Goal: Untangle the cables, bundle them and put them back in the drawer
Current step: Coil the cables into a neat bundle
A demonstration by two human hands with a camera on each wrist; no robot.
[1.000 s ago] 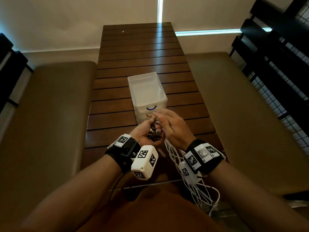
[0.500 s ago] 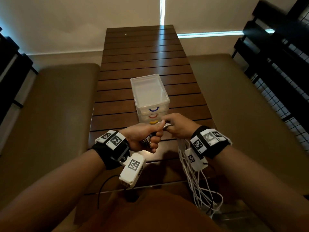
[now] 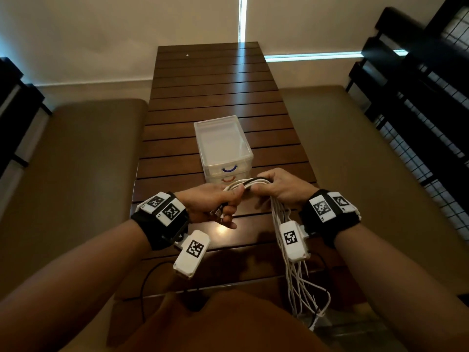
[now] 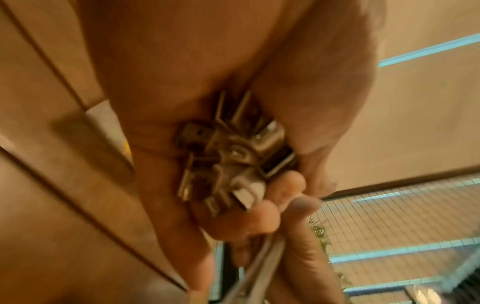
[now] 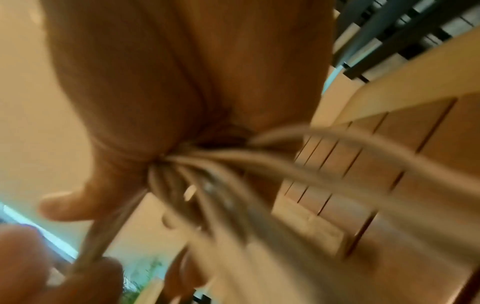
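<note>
Left hand (image 3: 213,203) is gripping the cables (image 3: 243,185) by their plugs (image 4: 233,156), right hand (image 3: 280,188) is gripping the same bunch just beside it, rest is dangling off the table (image 3: 213,92).

I see the slatted table (image 3: 215,80) bare beyond the drawer unit (image 3: 223,146), so a hand could pass there freely. The unit stands mid-table, just ahead of my hands, and blocks a straight reach forward; bare slats run along both its sides. My left hand (image 3: 213,204) and right hand (image 3: 279,189) are joined by the taut cables (image 3: 243,185), which bar the gap between them. More cable hangs off the near right edge. Cushioned benches (image 3: 76,161) flank the table on both sides.
</note>
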